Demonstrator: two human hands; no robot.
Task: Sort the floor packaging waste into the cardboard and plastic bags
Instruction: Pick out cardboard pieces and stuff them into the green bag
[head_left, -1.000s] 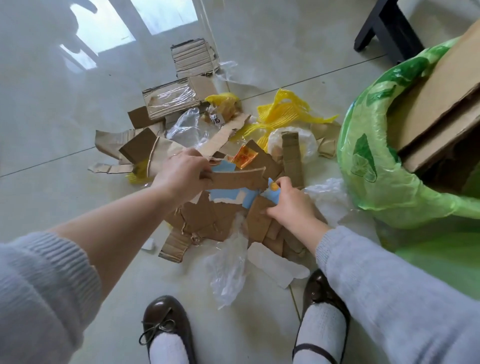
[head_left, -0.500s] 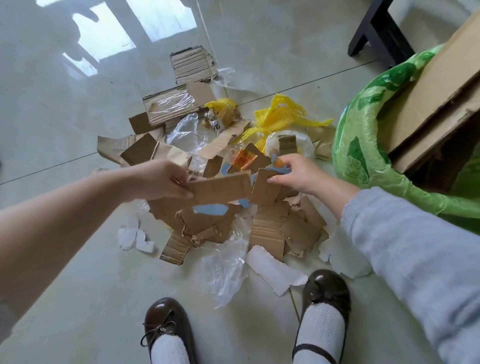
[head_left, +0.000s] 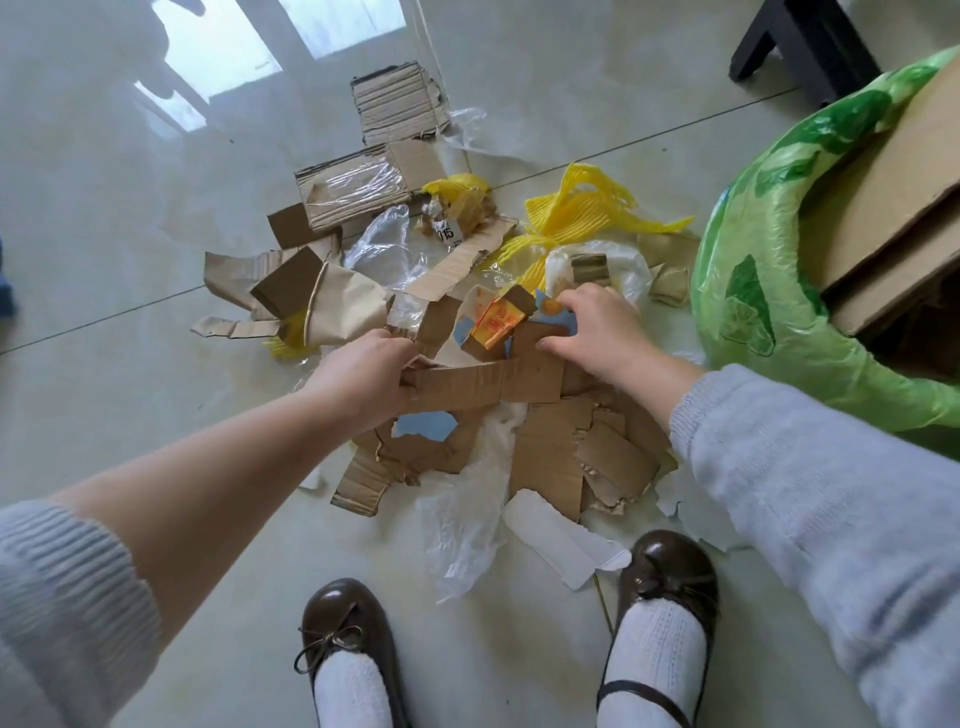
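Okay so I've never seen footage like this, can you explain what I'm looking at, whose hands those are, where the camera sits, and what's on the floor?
No machine here: a person wears a camera on the head, looking down at their own hands and shoes. The left hand grips a long cardboard strip. The right hand reaches into the pile, fingers on torn cardboard pieces; whether it grips one is unclear. On the tiled floor lie cardboard scraps, clear plastic film and yellow plastic netting. At right, a green plastic bag holds large cardboard sheets.

Glossy floor (head_left: 156, 218), cardboard scraps (head_left: 550, 457), plastic film (head_left: 462, 530)
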